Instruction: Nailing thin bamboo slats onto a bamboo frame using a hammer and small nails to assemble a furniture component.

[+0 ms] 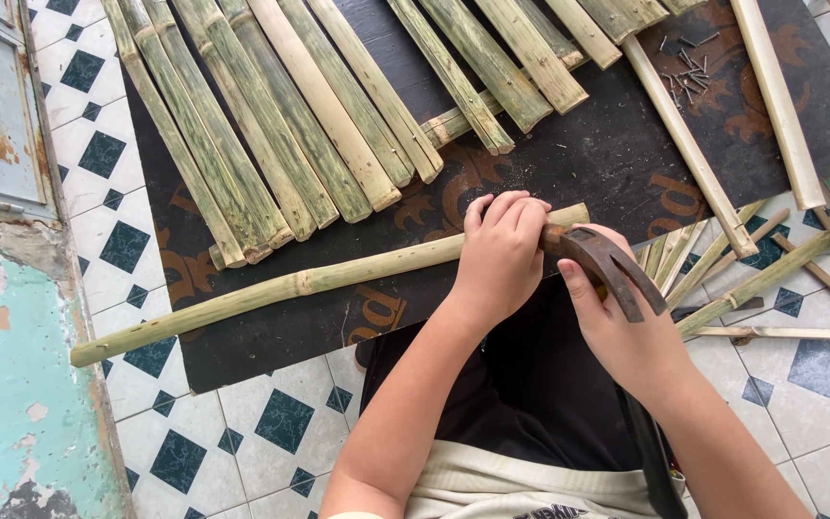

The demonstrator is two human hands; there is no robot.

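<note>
Both forearms are bare with no sleeves, watch or rings showing on the left hand or the right hand, while below them the person wears black trousers and a cream-coloured top with dark print.

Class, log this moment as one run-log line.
left hand: grips pole end | right hand: holds hammer | mat: slats, nails

One head-worn camera looks steeply down, close above the black mat. The mat fills the frame's upper middle.
</note>
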